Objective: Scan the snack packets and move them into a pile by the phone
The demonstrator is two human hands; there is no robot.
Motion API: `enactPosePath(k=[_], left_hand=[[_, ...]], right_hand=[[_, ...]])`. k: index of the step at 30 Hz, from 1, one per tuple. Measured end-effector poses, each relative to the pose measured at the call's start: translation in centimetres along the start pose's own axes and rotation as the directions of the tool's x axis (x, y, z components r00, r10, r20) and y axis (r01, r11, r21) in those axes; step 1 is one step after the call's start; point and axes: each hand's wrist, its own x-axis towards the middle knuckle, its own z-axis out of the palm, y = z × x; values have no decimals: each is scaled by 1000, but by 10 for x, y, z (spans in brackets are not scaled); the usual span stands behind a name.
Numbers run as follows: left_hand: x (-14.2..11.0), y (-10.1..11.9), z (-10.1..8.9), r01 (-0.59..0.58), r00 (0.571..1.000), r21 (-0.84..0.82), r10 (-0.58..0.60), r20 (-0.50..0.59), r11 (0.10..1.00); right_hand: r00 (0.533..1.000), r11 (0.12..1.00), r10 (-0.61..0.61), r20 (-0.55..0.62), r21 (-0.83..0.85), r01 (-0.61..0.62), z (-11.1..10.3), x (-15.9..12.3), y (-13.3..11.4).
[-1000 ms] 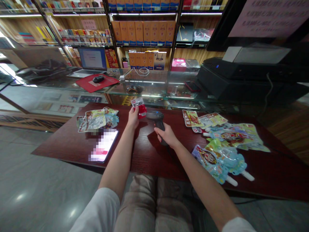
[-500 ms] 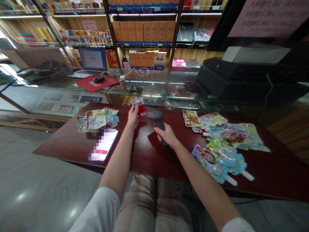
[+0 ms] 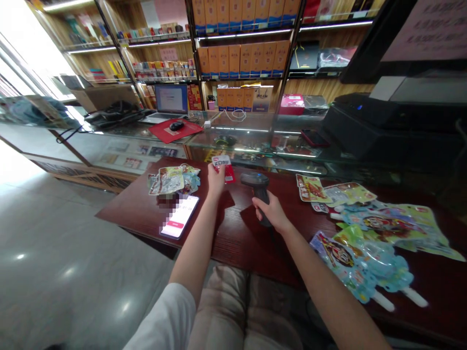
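My left hand (image 3: 216,181) is closed on a small red packet (image 3: 225,167) with a white label, held up above the dark red table (image 3: 138,214). My right hand (image 3: 272,213) grips the handle of a black barcode scanner (image 3: 256,183), whose head points at the packet from the right. A phone (image 3: 180,221) with a lit screen lies flat on the table to the left of my left arm.
A small pile of colourful toy packets (image 3: 174,179) lies left of the phone. A larger spread of packets (image 3: 368,228) covers the table's right side. Behind stands a glass counter (image 3: 237,138) with a laptop (image 3: 170,102), a red mouse mat, and a black printer (image 3: 372,126).
The view has swung to the left, so everything sits further right in the picture. My hands keep the same hold on the packet and the scanner.
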Motion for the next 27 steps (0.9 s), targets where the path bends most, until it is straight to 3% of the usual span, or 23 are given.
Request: enactPosePath(k=[4, 7, 11, 15, 19, 23, 27], left_hand=[[11, 24, -29, -64, 998, 254, 69, -10, 965], [18, 47, -57, -82, 996, 511, 94, 2, 856], [26, 67, -96, -28, 996, 757, 84, -36, 652], [34, 68, -124, 14, 998, 903, 48, -38, 430], [34, 62, -133, 7, 1000, 962, 2, -8, 273], [31, 56, -132, 0, 999, 977, -48, 10, 213], [29, 51, -129, -58, 998, 983, 7, 57, 177]], right_hand=[[1000, 1000, -8, 30, 16, 7, 2, -1, 0], [999, 1000, -14, 40, 17, 14, 3, -1, 3], [997, 998, -36, 66, 61, 32, 3, -1, 7], [995, 996, -44, 87, 78, 37, 3, 1, 5], [996, 994, -55, 69, 101, 48, 4, 3, -1], [997, 992, -46, 55, 116, 40, 5, 8, -7], [996, 991, -38, 77, 132, 28, 12, 12, -12]])
